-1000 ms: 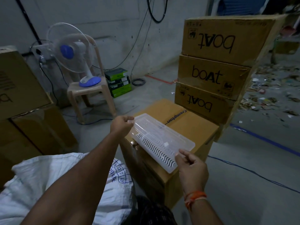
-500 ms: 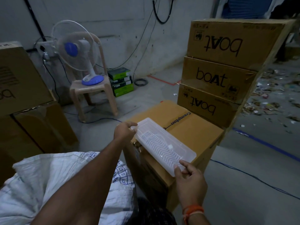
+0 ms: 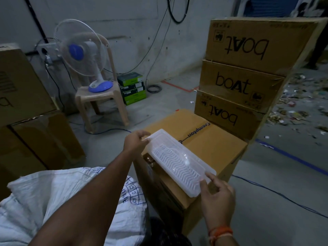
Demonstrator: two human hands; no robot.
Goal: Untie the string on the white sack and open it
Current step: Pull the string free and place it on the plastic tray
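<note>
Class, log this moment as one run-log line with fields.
left hand: grips far end of clear plastic tray | right hand: pinches near end | tray: on Crompton box | white sack: untouched

The white sack [image 3: 58, 196] runs off the frame's lower-left edge.

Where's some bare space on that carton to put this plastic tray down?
The Crompton carton's top is bare on its far half, between the clear tray and the boAt boxes. The near edge is crowded: left hand and right hand hold the tray's ends there.
</note>
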